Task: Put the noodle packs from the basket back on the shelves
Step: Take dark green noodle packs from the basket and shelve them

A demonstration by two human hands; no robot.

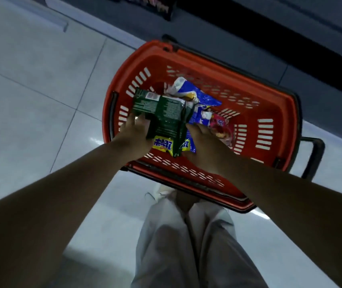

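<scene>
A red plastic basket [270, 104] stands on the floor in front of me. My left hand [132, 136] grips dark green noodle packs [164, 115] above the basket's near left part. My right hand [205, 140] reaches into the basket beside the green packs, over a blue and yellow pack [164, 145]; its fingertips are hidden, so its hold is unclear. Further in lie a blue and white pack [195, 94] and a pink pack [221, 125].
Grey floor tiles [30, 90] spread to the left. The dark base of a shelf unit [270, 38] runs across the top right, with a dark package [155, 7] on it. The basket's black handle [313, 156] hangs at the right. My legs [186, 246] are below.
</scene>
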